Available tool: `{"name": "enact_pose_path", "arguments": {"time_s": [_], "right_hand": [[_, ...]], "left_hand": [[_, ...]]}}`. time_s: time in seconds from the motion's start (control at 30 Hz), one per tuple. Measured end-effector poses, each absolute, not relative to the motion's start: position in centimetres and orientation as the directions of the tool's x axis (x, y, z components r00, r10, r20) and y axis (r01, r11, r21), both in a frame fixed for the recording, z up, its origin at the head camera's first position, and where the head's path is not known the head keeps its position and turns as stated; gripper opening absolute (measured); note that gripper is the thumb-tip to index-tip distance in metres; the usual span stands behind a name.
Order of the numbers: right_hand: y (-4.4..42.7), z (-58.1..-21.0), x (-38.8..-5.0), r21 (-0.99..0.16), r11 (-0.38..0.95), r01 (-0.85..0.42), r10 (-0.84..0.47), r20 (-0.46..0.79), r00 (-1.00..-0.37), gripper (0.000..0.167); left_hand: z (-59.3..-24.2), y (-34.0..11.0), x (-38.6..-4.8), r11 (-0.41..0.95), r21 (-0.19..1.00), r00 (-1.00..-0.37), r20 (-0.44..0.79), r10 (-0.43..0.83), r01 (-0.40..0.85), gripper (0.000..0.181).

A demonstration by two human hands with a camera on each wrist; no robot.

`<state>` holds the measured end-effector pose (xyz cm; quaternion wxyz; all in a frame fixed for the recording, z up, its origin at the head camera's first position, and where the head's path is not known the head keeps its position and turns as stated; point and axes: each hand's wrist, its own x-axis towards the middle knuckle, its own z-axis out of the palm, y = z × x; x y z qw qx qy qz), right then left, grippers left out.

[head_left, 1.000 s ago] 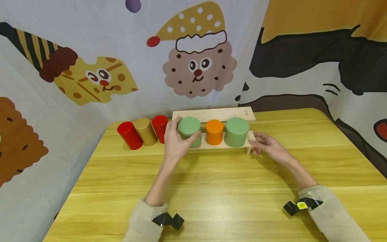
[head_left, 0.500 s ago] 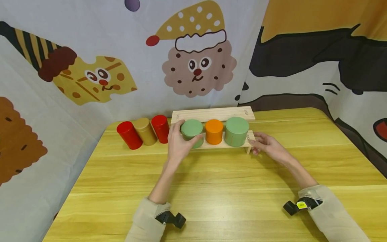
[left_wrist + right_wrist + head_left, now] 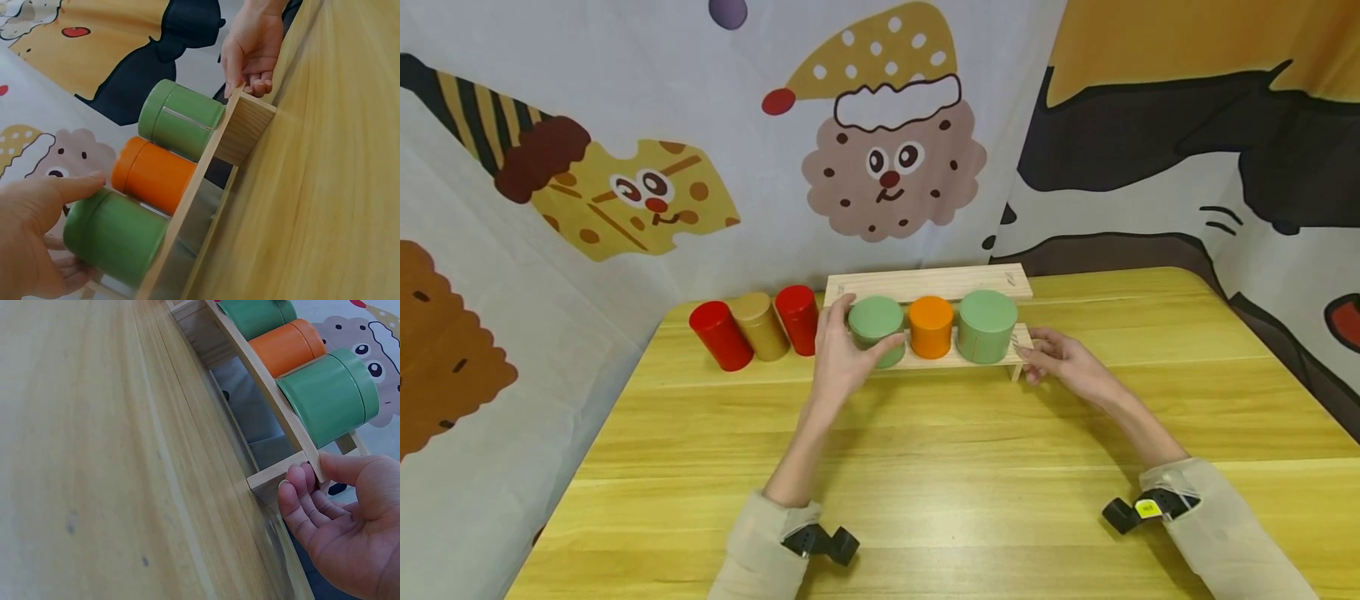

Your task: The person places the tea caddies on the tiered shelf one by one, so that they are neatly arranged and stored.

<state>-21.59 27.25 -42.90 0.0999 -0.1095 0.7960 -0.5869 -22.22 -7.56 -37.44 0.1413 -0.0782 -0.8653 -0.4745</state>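
A wooden two-step shelf (image 3: 917, 360) bears three lidded tins on its lower, front board. My left hand (image 3: 842, 354) holds the left green tin (image 3: 880, 321), thumb in front and fingers round its far left side. That tin stands upright on the board, as the left wrist view shows its base against the wood. Beside it is a smaller orange tin (image 3: 931, 327), then another green tin (image 3: 988, 327) at the right. At the board's right end my right hand (image 3: 350, 515) pinches the wood, thumb on top and fingertips below.
Left of the shelf, a red tin (image 3: 722, 336), a gold tin (image 3: 762, 327) and a second red tin (image 3: 797, 320) stand on the wooden table (image 3: 955, 483). The upper board (image 3: 928, 283) lies behind the row, close to a printed cloth (image 3: 700, 50).
Early in this second, my left hand and the left green tin shifted slightly right, nearer the orange tin; since then they have hardly moved. The right hand keeps its place.
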Motion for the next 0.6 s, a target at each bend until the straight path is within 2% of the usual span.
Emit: {"name": "enact_pose_path", "arguments": {"time_s": [0.23, 0.6], "right_hand": [[27.3, -42.8, -21.5, -0.959, 0.279, -0.051, -0.288, -0.033, -0.957, 0.065], [27.3, -43.0, -21.5, -0.962, 0.27, -0.041, -0.287, -0.04, -0.957, 0.068]], "left_hand": [[-36.5, -8.2, -22.0, 0.513, 0.792, -0.923, 0.385, -0.001, 0.33, 0.093], [-36.2, -10.4, -21.8, 0.468, 0.791, -0.887, 0.46, -0.033, 0.393, 0.076]]}}
